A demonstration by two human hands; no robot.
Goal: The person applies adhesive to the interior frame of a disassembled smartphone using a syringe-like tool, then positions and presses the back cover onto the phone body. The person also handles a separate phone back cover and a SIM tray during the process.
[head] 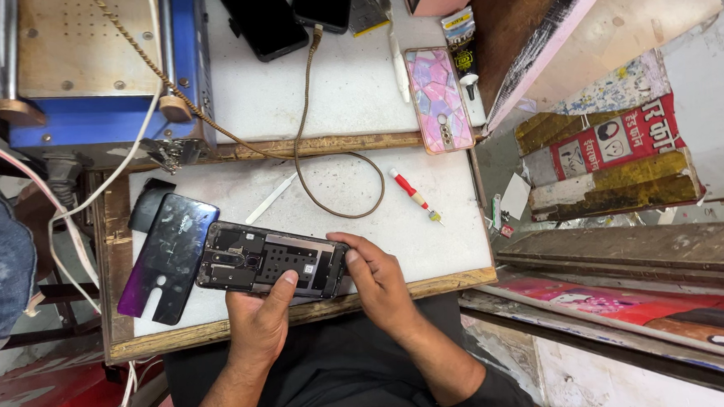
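Observation:
An opened phone point(258, 263) lies back-up on the white work board point(430, 241), its dark inner frame and parts exposed. My left hand point(258, 320) grips its near edge, the thumb pressing on its middle. My right hand point(376, 279) clasps the phone's right end with curled fingers. The removed glossy purple-black back cover point(165, 257) lies just left of the phone, touching it. A small red-and-white screwdriver point(413, 194) rests on the board to the upper right, apart from both hands.
A brown cable point(309, 140) loops across the board. A white flat pry stick point(269, 199) lies above the phone. Behind are a blue machine point(101, 118), two dark phones point(266, 18), a pink patterned phone case point(437, 99) and a white pen-like tool point(399, 65).

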